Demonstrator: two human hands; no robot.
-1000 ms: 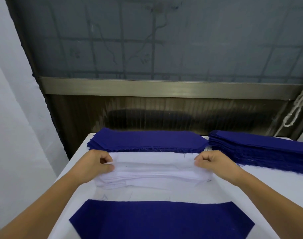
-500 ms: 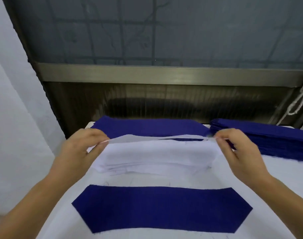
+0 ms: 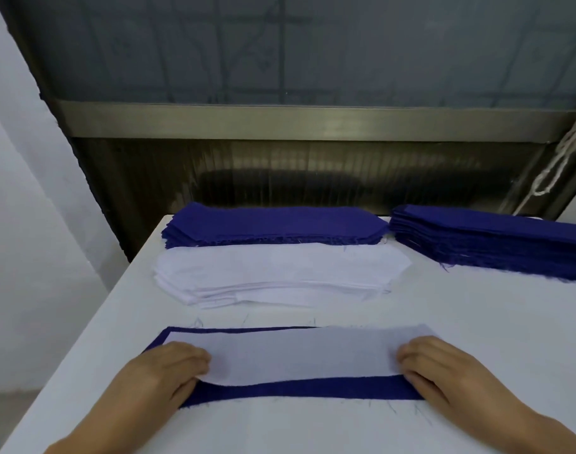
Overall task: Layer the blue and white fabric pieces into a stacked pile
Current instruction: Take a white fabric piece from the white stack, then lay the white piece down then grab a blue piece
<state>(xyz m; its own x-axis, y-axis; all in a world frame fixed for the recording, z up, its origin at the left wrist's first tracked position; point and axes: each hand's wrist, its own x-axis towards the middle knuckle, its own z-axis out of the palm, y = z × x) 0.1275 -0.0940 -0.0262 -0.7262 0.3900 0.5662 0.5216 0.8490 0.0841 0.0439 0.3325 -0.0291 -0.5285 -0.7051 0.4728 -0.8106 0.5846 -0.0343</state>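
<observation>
Fingers of left hand (image 3: 163, 371) and right hand (image 3: 443, 371) pinch white piece (image 3: 296, 353) ends; blue piece (image 3: 299, 389) edge shows below.

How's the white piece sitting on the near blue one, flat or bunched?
Nearly flat. The white piece lies spread over the blue piece, its near edge slightly lifted by the left hand; blue shows along near and far edges.
</observation>
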